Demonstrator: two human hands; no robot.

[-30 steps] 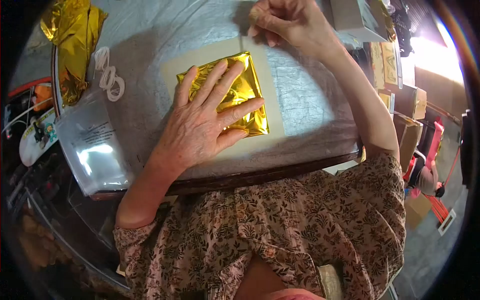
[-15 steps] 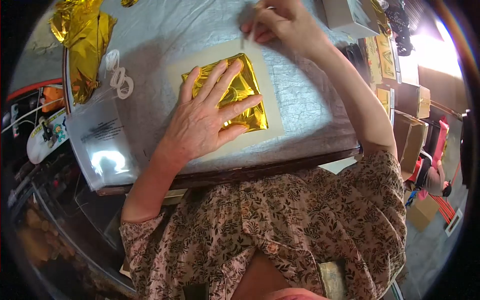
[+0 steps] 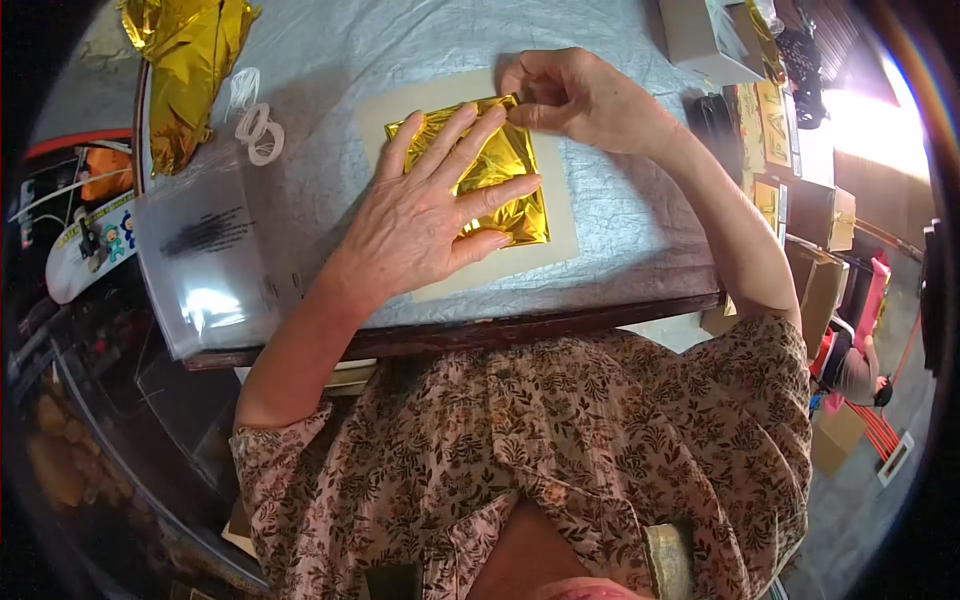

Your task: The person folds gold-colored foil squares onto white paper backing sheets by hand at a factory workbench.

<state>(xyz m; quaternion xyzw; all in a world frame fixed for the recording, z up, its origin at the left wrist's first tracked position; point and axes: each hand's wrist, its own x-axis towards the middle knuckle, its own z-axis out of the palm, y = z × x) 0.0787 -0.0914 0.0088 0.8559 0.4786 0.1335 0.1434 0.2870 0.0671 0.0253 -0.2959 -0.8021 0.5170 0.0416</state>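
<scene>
A square packet of shiny gold foil [image 3: 515, 160] lies on a beige square sheet [image 3: 557, 215] on the cloth-covered table. My left hand [image 3: 425, 205] rests flat on the foil with its fingers spread. At the packet's upper right corner is my right hand [image 3: 575, 100], its thumb and fingers pinched together. Whatever lies between those fingertips is too small to make out.
Crumpled gold foil [image 3: 190, 80] lies at the table's upper left, with white string loops [image 3: 260, 135] beside it. Clear plastic sleeves [image 3: 215, 270] lie at the left edge. Boxes [image 3: 705, 40] stand at the right. Another person [image 3: 855, 370] is at the far right.
My right hand has come down from above the sheet to the foil's upper right corner. My left hand stays spread on the foil. The view has shifted slightly.
</scene>
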